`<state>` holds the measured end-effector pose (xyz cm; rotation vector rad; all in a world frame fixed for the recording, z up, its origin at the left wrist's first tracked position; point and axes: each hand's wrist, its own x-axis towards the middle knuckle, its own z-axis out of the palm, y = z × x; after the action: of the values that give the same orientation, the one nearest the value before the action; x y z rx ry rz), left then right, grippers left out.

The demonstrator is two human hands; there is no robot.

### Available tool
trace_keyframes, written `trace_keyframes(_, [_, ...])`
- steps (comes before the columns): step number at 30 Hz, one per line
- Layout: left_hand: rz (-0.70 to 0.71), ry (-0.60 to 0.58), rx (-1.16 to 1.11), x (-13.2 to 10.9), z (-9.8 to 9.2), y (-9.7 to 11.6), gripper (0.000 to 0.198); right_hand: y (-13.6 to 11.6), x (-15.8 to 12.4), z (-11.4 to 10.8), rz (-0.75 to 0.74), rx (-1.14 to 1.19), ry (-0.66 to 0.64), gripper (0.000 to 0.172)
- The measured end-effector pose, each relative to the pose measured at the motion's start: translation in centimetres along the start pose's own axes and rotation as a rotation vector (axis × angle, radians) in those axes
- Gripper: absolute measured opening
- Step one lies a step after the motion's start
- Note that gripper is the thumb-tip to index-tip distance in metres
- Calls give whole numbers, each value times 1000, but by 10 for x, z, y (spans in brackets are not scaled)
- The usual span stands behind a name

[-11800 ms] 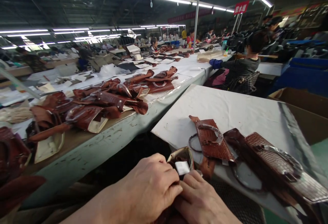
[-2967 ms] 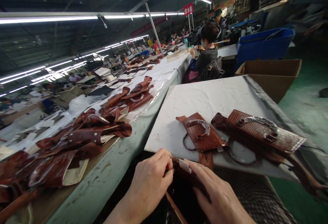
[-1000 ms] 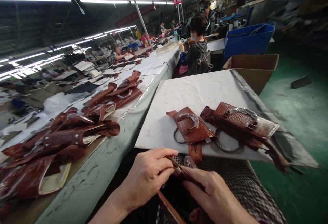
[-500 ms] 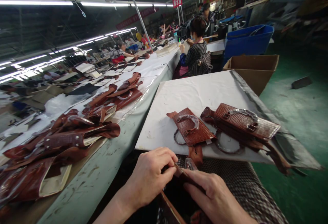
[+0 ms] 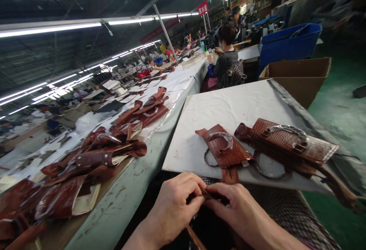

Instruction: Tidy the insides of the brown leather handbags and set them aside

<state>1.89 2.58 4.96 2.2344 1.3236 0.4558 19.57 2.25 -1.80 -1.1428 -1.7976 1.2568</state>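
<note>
My left hand (image 5: 178, 204) pinches the edge of a brown leather piece (image 5: 196, 238) held low over my lap. Close beside it, my right hand (image 5: 236, 204) grips the same edge between thumb and fingers. Most of that piece is dark or hidden behind the hands. Just beyond them, on a white-covered board, lies a brown crocodile-textured bag (image 5: 228, 156) with a plastic-wrapped handle. A larger brown bag (image 5: 286, 137) of the same texture rests to its right, its strap hanging over the board's edge.
Several brown leather bags (image 5: 91, 158) lie along the long table (image 5: 137, 189) at left. A seated person (image 5: 228, 61) is beyond the board (image 5: 217, 105). A cardboard box (image 5: 297, 71) and blue bin (image 5: 288, 46) stand at the back right. Checked cloth covers my lap.
The view has shifted, so the surroundings appear further right. My right hand has moved closer to my left hand along the leather edge, and both still hold it.
</note>
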Motion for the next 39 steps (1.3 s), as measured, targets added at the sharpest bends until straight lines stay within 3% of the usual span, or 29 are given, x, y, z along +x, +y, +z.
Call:
trace_keyframes(7, [-115,33,107,-9,-8,-2,21,9,-5,12,-1,-68,61,21])
trace_keyframes(22, [122,-102,392,10,-16,-9,14,11,-4,9,-28,-86,48,19])
trace_keyframes(34, [165,-96,295,15,-16,-16,15,9,-4,2,-20,-96,5,24])
trace_keyframes(39, [84,-131,201,21,-16,-14,15,8,-3,2,-40,-168,-10,27])
